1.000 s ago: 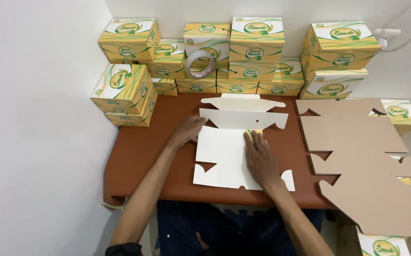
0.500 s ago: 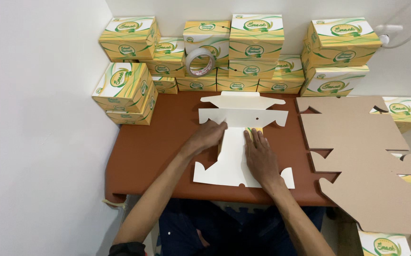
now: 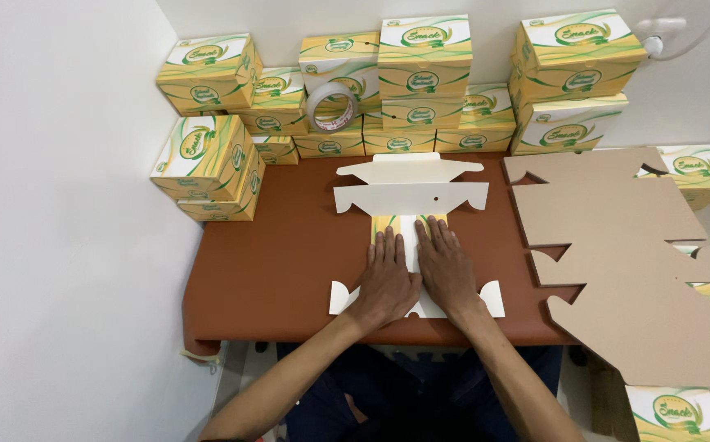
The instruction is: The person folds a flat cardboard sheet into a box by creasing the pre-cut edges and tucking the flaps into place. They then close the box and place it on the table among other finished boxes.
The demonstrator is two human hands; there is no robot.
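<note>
A flat, unfolded white carton blank (image 3: 411,196) lies on the brown table (image 3: 273,270), its far flaps reaching toward the wall of stacked boxes and its near flaps ending at the table's front edge. The person presses both hands on the near half of this blank. The left hand (image 3: 388,278) lies palm down with fingers straight and close together, pointing away from the body, flat on a side panel that is folded in over the middle of the blank so that its yellow and green printed face shows. The right hand (image 3: 447,270) lies just beside it, also open and flat, fingers slightly spread, pressing the opposite folded-in panel. Neither hand grips anything; both only bear down on the cardboard. A narrow white strip of the blank shows between the two hands.

Beyond the blank, against the wall, stand assembled yellow and green snack boxes (image 3: 424,57) in stacked rows, and a roll of clear tape (image 3: 332,106) leans upright among them. More such boxes (image 3: 208,168) are piled left of the blank. To the right of the blank lies a stack of flat brown carton blanks (image 3: 617,245), overhanging the table's right end.
</note>
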